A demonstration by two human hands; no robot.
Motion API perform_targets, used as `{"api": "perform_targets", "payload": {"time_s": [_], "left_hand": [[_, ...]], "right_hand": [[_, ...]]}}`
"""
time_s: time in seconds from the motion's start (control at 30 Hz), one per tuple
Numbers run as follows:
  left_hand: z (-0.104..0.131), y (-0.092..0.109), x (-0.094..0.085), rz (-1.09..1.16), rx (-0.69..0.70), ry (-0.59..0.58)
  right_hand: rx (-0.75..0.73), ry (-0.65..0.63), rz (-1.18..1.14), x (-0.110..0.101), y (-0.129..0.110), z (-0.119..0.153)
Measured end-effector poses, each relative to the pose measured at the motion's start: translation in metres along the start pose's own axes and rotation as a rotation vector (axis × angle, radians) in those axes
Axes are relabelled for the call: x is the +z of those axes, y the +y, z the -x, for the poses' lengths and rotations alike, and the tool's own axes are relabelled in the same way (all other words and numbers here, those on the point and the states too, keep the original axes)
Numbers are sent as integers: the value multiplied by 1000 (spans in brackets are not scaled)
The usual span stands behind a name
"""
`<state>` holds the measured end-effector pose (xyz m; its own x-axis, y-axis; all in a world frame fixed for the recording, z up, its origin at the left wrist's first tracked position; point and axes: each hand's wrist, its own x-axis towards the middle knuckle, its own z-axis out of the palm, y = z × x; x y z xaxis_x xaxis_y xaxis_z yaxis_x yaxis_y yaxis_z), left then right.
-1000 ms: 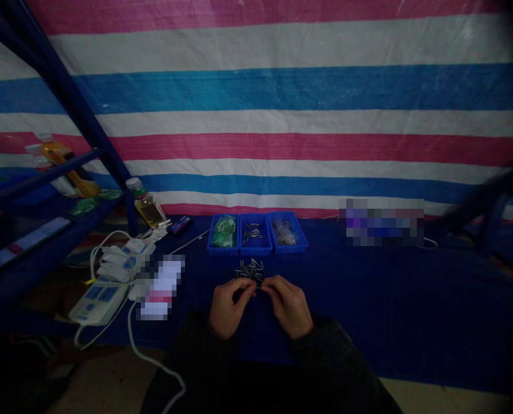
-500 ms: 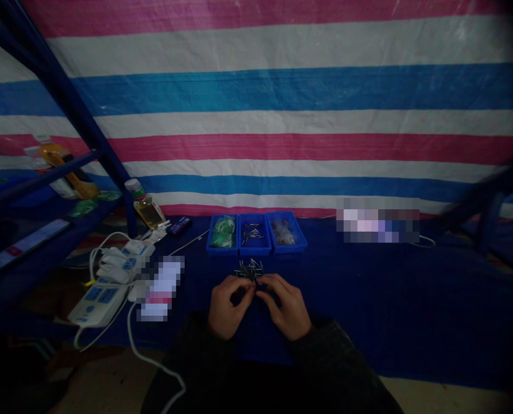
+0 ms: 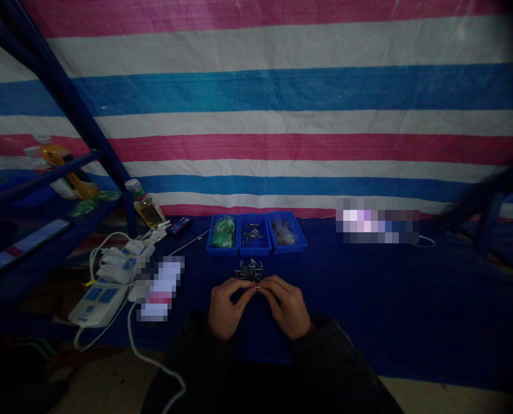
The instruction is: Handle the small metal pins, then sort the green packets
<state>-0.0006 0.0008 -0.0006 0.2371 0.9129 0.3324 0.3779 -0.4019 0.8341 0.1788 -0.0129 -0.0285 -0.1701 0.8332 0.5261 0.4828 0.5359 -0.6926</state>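
My left hand and my right hand meet fingertip to fingertip over the blue tabletop. Pinched between them is a small shiny metal pin, mostly covered by the fingers. Just beyond the fingertips lies a loose pile of dark metal pins. Behind the pile three blue trays stand side by side: the left tray holds green plastic packets, the middle tray several metal pins, and the right tray clear plastic pieces too small to make out.
To the left are a white power strip with plugs and cables, a blurred-out phone-like object, and a bottle by a blue metal post. A pixelated object lies at the back right. Striped sheeting hangs behind.
The fingertips of both hands have come together, and a bright bit of the pin now shows between them. The trays and pile look unchanged.
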Motion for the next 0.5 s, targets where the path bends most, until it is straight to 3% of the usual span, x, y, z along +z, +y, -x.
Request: {"api": "perform_targets", "payload": {"time_s": [0.2,0.5], "left_hand": [[0,-5,1,-11,-20,19],[-1,0,1,-18,-41,-49]], "right_hand": [[-19,81,12,-1,0,0],[-18,21,35,-2,-3,-1]]}}
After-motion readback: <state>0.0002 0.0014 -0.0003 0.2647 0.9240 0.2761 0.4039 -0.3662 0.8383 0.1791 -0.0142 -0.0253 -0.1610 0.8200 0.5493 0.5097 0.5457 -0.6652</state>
